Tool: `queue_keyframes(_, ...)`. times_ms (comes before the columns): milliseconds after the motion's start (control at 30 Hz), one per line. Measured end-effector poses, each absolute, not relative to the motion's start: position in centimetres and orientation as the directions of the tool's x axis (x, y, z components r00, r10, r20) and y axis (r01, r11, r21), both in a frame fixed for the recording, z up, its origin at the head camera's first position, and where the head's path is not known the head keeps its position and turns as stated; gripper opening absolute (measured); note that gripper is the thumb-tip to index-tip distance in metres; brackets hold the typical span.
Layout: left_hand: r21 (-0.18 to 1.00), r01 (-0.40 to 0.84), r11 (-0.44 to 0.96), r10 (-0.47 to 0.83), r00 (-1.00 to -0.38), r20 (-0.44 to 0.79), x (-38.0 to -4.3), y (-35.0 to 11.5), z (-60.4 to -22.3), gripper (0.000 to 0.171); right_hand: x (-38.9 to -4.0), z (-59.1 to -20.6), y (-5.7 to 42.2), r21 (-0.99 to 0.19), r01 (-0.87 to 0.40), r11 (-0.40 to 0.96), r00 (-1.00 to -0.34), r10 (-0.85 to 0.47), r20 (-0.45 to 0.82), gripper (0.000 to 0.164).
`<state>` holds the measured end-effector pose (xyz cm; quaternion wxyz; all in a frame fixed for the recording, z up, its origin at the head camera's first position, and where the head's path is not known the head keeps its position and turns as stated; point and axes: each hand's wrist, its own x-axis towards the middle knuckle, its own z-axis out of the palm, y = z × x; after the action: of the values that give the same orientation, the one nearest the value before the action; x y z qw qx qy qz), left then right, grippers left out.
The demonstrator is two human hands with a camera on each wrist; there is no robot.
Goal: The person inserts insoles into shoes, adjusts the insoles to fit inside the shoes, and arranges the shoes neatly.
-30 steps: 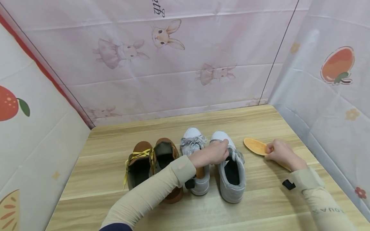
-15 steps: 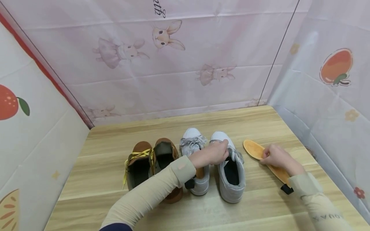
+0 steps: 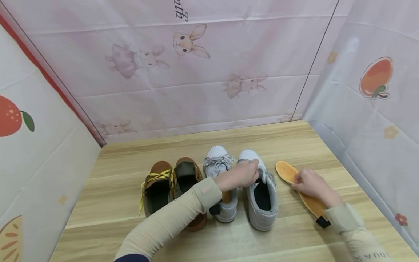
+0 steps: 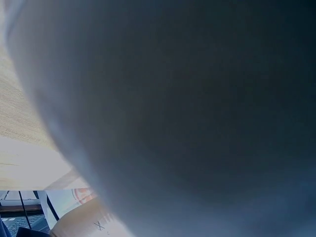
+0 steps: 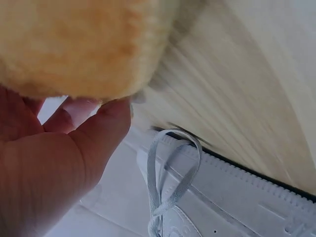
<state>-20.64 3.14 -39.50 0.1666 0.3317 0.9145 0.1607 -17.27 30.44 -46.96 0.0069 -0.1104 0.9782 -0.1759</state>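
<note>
My left hand [image 3: 240, 174] grips the tongue of the right-hand white sneaker [image 3: 263, 218], whose dark inside shows. In the left wrist view a blurred grey surface [image 4: 173, 113], too close to make out, fills most of the picture. To the right of that shoe, my right hand [image 3: 312, 185] pinches an orange insole [image 3: 285, 171] by its edge near the middle. The right wrist view shows the fuzzy insole [image 5: 79, 44] between thumb and fingers, with a grey lace loop [image 5: 192, 173] and the sneaker's side [image 5: 247, 197] beyond.
The other white sneaker [image 3: 217, 160], laces tied, stands just left; orange shows inside it. Two brown shoes [image 3: 160, 166], one with yellow laces [image 3: 158, 175], stand farther left. Printed cloth walls [image 3: 203, 105] border the wooden table [image 3: 137, 153] at the back and sides.
My right hand has moved slightly left and down along with the insole, which has swung to point more toward me. My left hand and the shoes stay in place.
</note>
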Motion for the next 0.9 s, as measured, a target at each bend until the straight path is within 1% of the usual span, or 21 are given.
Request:
queue_keyframes(167, 0.385, 0.561, 0.733, 0.66, -0.725, -0.2, -20.6, 3.2, -39.4, 0.016, -16.9, -47.3, 30.5, -0.321, -0.249, 0.914, -0.968, -0.237, 0.077, 0.034)
queue_keyframes(333, 0.399, 0.554, 0.73, 0.66, -0.723, -0.203, -20.6, 3.1, -39.4, 0.015, -16.7, -47.0, 30.3, -0.35, -0.281, 0.894, -0.958, -0.239, 0.16, 0.031)
queue_keyframes(500, 0.415, 0.556, 0.72, 0.665, -0.723, -0.186, -20.6, 3.0, -39.4, 0.012, -16.5, -45.5, 29.4, -0.403, -0.31, 0.861, -0.941, -0.217, 0.261, 0.032)
queue_keyframes(600, 0.419, 0.561, 0.714, 0.67, -0.72, -0.178, -20.6, 2.9, -39.4, 0.011, -16.3, -44.4, 28.7, -0.409, -0.331, 0.85, -0.927, -0.211, 0.311, 0.032)
queue_keyframes(900, 0.417, 0.569, 0.709, 0.677, -0.715, -0.175, -20.5, 2.9, -39.4, 0.011, -15.2, -40.8, 26.5, -0.426, -0.356, 0.832, -0.911, -0.207, 0.356, 0.032)
